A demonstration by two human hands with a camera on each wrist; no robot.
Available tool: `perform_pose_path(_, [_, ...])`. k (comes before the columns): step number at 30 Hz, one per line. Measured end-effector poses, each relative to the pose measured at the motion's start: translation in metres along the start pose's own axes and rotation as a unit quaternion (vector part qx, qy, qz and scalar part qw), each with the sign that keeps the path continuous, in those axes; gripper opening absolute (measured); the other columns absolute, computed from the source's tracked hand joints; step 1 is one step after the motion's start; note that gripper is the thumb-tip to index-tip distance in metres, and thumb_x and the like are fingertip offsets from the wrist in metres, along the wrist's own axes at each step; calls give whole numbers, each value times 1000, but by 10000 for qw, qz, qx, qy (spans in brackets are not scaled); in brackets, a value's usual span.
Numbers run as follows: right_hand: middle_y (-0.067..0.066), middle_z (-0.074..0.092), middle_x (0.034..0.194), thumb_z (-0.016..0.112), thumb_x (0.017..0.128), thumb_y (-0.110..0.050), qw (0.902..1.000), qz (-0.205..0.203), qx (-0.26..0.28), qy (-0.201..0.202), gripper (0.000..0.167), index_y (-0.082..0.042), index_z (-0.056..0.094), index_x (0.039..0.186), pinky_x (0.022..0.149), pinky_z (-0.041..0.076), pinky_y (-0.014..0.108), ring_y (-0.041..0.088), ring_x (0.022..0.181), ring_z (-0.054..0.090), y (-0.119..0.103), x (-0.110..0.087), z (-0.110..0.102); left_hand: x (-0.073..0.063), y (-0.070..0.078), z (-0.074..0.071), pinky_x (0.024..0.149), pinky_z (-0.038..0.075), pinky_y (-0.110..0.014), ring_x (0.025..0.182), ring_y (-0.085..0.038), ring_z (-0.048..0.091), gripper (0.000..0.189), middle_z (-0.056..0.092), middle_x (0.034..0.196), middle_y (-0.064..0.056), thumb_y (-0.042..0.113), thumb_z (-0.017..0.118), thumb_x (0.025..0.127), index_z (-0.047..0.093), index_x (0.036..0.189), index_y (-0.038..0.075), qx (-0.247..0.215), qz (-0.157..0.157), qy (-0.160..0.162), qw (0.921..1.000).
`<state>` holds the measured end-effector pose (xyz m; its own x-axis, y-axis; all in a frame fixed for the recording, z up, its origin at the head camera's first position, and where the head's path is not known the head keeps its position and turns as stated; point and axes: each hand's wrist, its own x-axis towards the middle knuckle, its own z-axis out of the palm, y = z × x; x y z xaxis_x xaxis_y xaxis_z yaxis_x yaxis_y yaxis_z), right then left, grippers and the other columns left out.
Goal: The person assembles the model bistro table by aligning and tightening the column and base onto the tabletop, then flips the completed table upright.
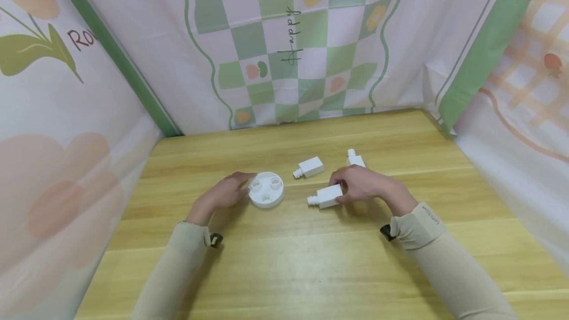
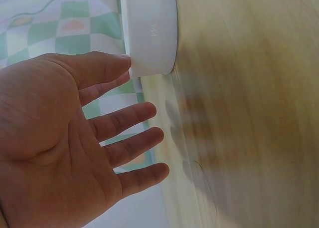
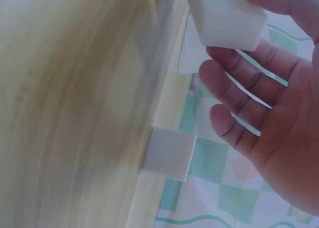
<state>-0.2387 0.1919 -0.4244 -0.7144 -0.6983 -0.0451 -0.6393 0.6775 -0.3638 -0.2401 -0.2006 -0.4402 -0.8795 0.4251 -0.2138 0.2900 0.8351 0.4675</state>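
In the head view, a round white disc with three round sockets lies on the table. My left hand is at its left side, thumb and index fingertips right at the rim; the other fingers spread loosely in the left wrist view. My right hand pinches the end of a white rectangular block with a threaded neck, thumb on one side and fingers on the other. That neck points left toward the disc. In the right wrist view the held block shows its flat end, close over the table.
A second white block with a threaded neck lies behind the held one. Another such block lies farther right, partly hidden by the right hand. Patterned curtains hang around the wooden table.
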Motion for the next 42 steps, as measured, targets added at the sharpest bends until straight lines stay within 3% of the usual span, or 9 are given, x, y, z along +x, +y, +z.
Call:
perform_pose_path(7, [-8, 63, 89, 78, 80, -28, 9990, -16, 97, 435, 25, -19, 70, 101, 73, 46, 26, 9, 81, 54, -2, 2, -1, 0, -2, 0, 121, 30, -54, 145, -37, 39, 49, 42, 156, -16, 22, 49, 105, 40, 153, 20, -46, 13, 30, 10000])
perform_pose_path(13, [-5, 69, 96, 78, 81, -30, 9964, 90, 269, 805, 30, -17, 70, 107, 81, 52, 33, 17, 92, 64, -3, 6, -2, 0, -4, 3, 120, 31, -54, 144, -37, 41, 49, 44, 155, -17, 23, 49, 105, 40, 153, 20, -114, 69, 49, 9999])
perform_pose_path(21, [3, 71, 103, 77, 83, -31, 9925, 357, 508, 1053, 39, -10, 70, 116, 83, 51, 36, 27, 97, 66, -11, 14, -5, 0, -3, 4, 121, 30, -54, 144, -36, 40, 49, 43, 155, -17, 23, 47, 106, 39, 154, 19, -199, 59, 19, 9998])
perform_pose_path(42, [4, 71, 107, 77, 82, -35, 9845, 269, 763, 1556, 39, -14, 70, 114, 94, 52, 45, 22, 104, 65, -45, 45, -2, 0, -3, 4, 121, 30, -54, 145, -36, 39, 49, 43, 155, -17, 21, 48, 105, 39, 154, 17, -206, 113, 31, 9997])
